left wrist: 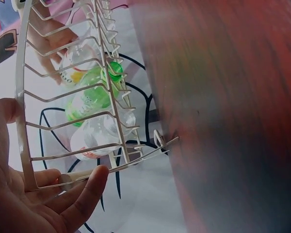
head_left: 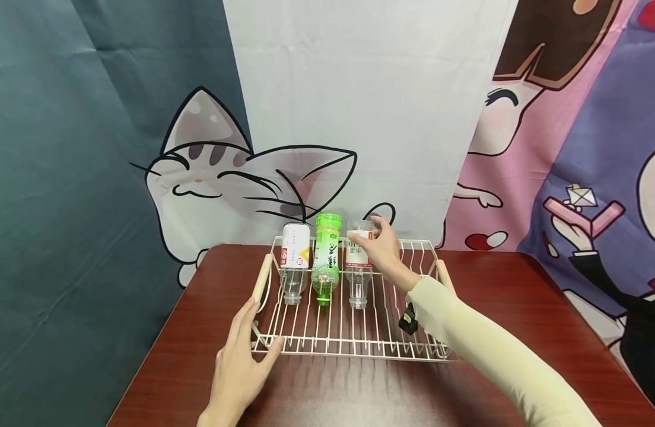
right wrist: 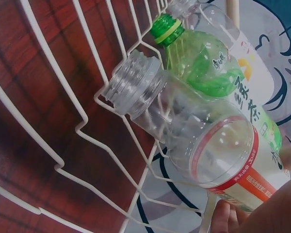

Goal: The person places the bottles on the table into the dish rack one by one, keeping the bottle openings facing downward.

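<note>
A white wire rack [head_left: 327, 338] with pale handles holds three plastic bottles standing neck down. My right hand [head_left: 383, 246] grips the rightmost one, a clear bottle [right wrist: 203, 141] with a white and red label, near its upturned base. Its capless neck points down at the wires in the right wrist view. Beside it stands a green tea bottle [head_left: 326, 252], and left of that a clear bottle [head_left: 295, 249] with a white and yellow label. At the rack's front left corner, my left hand [left wrist: 43, 194] holds the wire frame between thumb and fingers.
The rack stands on a dark red wooden table [head_left: 199, 320]. Behind it hangs a cloth backdrop [head_left: 370, 107] with cartoon figures. A small black object [head_left: 408, 320] shows by my right sleeve, over the rack's right side.
</note>
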Demonstrator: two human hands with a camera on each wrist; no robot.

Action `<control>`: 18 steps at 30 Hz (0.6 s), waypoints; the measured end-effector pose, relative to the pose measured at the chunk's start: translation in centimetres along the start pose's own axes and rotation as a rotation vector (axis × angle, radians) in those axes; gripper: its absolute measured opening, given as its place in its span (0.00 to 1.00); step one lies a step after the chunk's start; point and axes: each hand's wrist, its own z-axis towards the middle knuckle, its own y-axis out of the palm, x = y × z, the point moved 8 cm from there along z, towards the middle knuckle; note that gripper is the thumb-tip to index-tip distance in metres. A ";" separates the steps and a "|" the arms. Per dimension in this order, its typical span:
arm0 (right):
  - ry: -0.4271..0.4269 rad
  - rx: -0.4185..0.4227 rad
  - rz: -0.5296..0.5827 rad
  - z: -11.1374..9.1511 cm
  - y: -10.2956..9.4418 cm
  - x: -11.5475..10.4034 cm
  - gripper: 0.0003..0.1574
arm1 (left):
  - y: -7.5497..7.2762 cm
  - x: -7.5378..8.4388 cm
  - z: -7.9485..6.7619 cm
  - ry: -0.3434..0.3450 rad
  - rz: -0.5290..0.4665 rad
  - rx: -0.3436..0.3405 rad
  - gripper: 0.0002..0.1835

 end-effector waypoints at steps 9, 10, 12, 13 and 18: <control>0.023 -0.029 -0.059 0.8 0.4 0.5 0.50 | 0.0 0.0 -0.1 -0.007 0.002 -0.002 0.45; 0.030 -0.031 -0.059 0.9 0.4 0.6 0.50 | 0.1 0.0 -0.1 -0.010 0.001 -0.006 0.45; 0.042 -0.034 -0.050 1.0 0.5 0.8 0.49 | 0.1 -0.1 0.0 -0.012 0.001 -0.011 0.46; 0.046 -0.037 -0.049 1.0 0.5 0.9 0.50 | 0.1 -0.1 0.0 -0.013 0.002 -0.014 0.46; 0.046 -0.067 -0.061 1.0 0.7 0.9 0.52 | 0.0 0.0 0.0 0.002 0.002 -0.004 0.45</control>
